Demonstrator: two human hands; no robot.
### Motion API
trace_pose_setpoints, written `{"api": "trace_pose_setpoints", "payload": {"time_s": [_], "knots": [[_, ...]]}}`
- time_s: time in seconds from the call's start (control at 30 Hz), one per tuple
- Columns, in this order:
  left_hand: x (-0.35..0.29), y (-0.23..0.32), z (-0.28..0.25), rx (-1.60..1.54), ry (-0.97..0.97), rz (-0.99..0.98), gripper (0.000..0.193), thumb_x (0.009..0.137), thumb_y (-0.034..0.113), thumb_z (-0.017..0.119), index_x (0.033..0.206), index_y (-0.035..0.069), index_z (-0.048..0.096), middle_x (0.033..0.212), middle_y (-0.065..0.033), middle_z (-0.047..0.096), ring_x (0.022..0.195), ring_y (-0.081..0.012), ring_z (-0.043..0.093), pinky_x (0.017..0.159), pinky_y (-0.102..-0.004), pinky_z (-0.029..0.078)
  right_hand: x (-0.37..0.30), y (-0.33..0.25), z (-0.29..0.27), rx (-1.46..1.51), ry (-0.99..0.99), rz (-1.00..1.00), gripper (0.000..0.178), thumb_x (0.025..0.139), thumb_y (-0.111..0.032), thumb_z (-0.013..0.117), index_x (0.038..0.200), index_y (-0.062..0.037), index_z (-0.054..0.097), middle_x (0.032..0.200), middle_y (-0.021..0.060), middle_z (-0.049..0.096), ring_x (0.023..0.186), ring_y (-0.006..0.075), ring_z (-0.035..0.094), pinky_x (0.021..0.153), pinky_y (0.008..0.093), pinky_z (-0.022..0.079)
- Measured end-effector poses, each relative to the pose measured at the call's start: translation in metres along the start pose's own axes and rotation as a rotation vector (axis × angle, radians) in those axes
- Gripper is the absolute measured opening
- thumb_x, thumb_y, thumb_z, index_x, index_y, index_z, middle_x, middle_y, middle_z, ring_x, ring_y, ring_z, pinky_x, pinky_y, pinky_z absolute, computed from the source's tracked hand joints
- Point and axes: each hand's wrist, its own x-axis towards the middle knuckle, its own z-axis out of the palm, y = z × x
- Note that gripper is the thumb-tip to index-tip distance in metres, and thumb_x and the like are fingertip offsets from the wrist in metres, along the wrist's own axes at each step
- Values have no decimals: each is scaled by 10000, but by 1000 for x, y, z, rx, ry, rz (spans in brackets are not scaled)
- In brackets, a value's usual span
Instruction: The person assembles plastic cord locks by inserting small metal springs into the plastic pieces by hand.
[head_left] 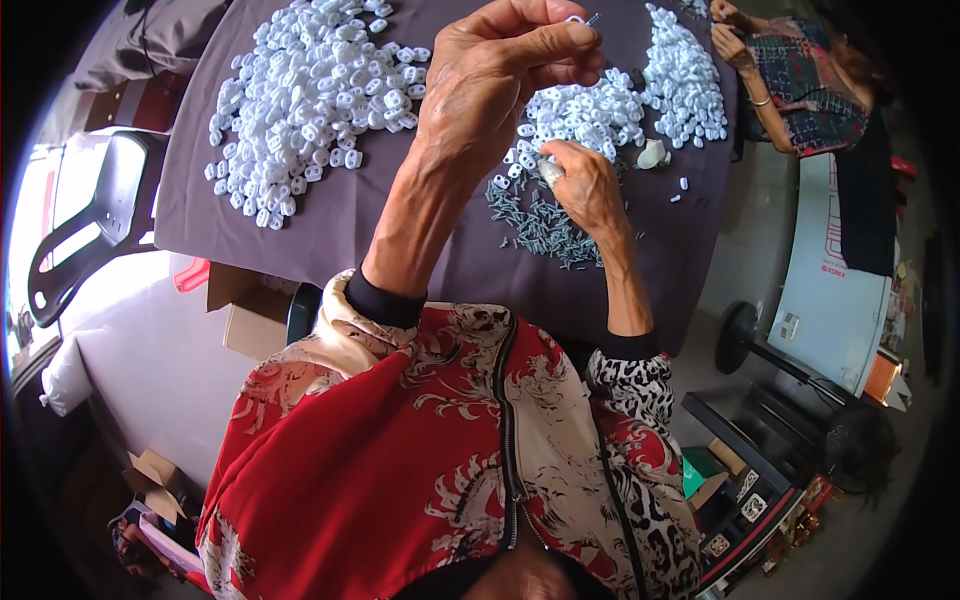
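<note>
Hands at work over a table draped in a dark purple-grey tablecloth (400,235), as we see them from above through a wide fisheye lens. We note the left hand (495,60) raised at the upper centre, thumb and fingers brought together and clamped on a threaded grey screw (593,18), whose tip points outward; a small white plastic piece (574,19) shows beside it in the same pinch. Lower and to the right, we find the right hand (588,185) with its fingers curled down at the near edge of the middle heap of white plastic pieces (590,115); a pale wrapping (550,172) covers one digit, and we cannot tell whether the fingertips grip anything. Just below this heap, we observe a spread of loose grey screws (540,228), partly beside the right hand. We distinguish a larger heap of white pieces (320,95) to the left and another heap (685,85) to the far right, with a crumpled whitish lump (653,154) near the latter. At the upper right, we see a co-worker (810,85) in a patterned top, both hands at the table's edge.
</note>
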Motion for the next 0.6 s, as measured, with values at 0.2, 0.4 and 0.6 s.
{"api": "trace_pose_setpoints", "payload": {"time_s": [0.2,0.4,0.6], "knots": [[-1,-3,-3,-13,1,2,72,793,53,607,849,12,590,772,-49,609,685,-138,596,656,-244,495,-17,11,-27,-17,56,118,159,702,3,481,817,-33,586,768,160,596,704,352,571,610,393,452],[-3,-6,2,24,3,-19,91,792,60,611,867,13,593,774,-53,612,680,-138,599,644,-236,495,-44,13,-19,-32,15,116,195,702,0,562,895,-22,582,779,142,591,663,281,584,593,338,457],[-2,-11,2,18,-27,-36,82,797,55,603,870,18,596,765,-51,612,678,-146,601,646,-238,496,-39,21,-15,-137,21,40,207,707,12,548,907,-20,590,791,143,597,665,257,591,606,323,466]]}}
